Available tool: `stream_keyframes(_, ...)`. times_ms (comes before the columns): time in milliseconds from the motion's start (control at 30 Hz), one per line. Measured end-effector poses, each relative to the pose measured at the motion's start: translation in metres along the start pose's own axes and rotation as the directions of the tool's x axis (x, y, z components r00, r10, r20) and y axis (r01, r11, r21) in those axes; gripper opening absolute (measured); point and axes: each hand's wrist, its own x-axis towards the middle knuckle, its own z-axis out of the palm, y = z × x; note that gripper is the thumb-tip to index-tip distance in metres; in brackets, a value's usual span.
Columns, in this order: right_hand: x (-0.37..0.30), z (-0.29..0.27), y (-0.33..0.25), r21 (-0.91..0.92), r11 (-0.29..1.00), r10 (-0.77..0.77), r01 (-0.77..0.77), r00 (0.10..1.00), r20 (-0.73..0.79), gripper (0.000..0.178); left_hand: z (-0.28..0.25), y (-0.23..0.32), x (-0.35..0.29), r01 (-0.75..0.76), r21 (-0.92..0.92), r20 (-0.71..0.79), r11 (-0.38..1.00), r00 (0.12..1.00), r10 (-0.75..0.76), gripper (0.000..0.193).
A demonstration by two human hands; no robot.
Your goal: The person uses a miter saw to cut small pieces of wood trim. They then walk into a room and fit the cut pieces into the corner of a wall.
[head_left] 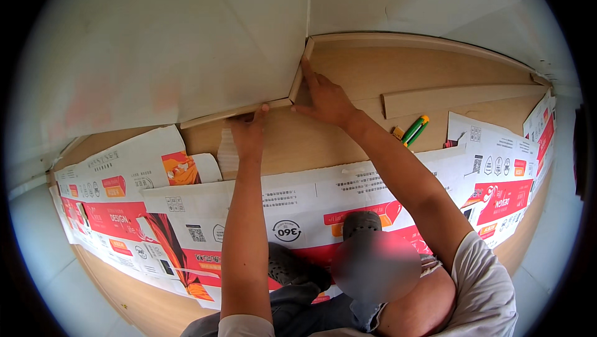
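My left hand [249, 132] presses against a wood-coloured skirting strip [217, 115] at the foot of the left wall. Its thumb points right along the strip, apart from the fingers, which are partly hidden. Just to the right, my right hand [326, 99] is spread at the wall's jutting corner. The index finger reaches up along a short strip piece [297, 82], while the thumb rests near the joint where the two strips meet. Neither hand is wrapped around anything. Another skirting strip [410, 41] runs along the far wall from the inner corner.
A loose wooden strip [463, 97] lies on the wood-coloured floor [298, 141] to the right. Nearer sits a green and yellow hand tool [415, 130]. Printed white and red protective sheets [317, 200] cover the floor around my dark shoes [295, 265]. White walls [186, 38] bound the far side.
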Motion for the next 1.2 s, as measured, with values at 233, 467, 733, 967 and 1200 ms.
stream_keyframes(233, 0.004, 0.018, 0.015, 0.016, 0.994, -0.107, 0.11, 0.985, -0.138, 0.116, 0.003, -0.013, 0.001, -0.023, -0.084, -0.05, 0.996, 0.999, 0.019, 0.077)
stream_keyframes(467, 0.005, 0.012, 0.004, 0.066, 0.998, -0.016, 0.02, 0.998, -0.063, 0.119, 0.004, 0.0, -0.001, 0.031, 0.019, -0.081, 0.999, 0.996, -0.029, 0.083)
stream_keyframes(733, 0.007, 0.02, -0.001, 0.043, 0.998, -0.045, 0.048, 0.996, -0.082, 0.121, 0.001, -0.011, -0.004, -0.112, -0.078, -0.151, 0.991, 0.984, 0.099, 0.077)
stream_keyframes(967, 0.007, 0.015, 0.003, 0.095, 0.994, -0.053, 0.06, 0.996, -0.066, 0.121, 0.006, -0.001, -0.006, -0.058, -0.11, -0.101, 0.992, 0.994, 0.047, 0.084)
stream_keyframes(1200, 0.006, 0.018, 0.003, 0.09, 0.996, -0.01, 0.015, 0.998, -0.055, 0.121, 0.007, -0.004, -0.003, 0.018, -0.041, -0.155, 0.999, 0.988, -0.024, 0.086)
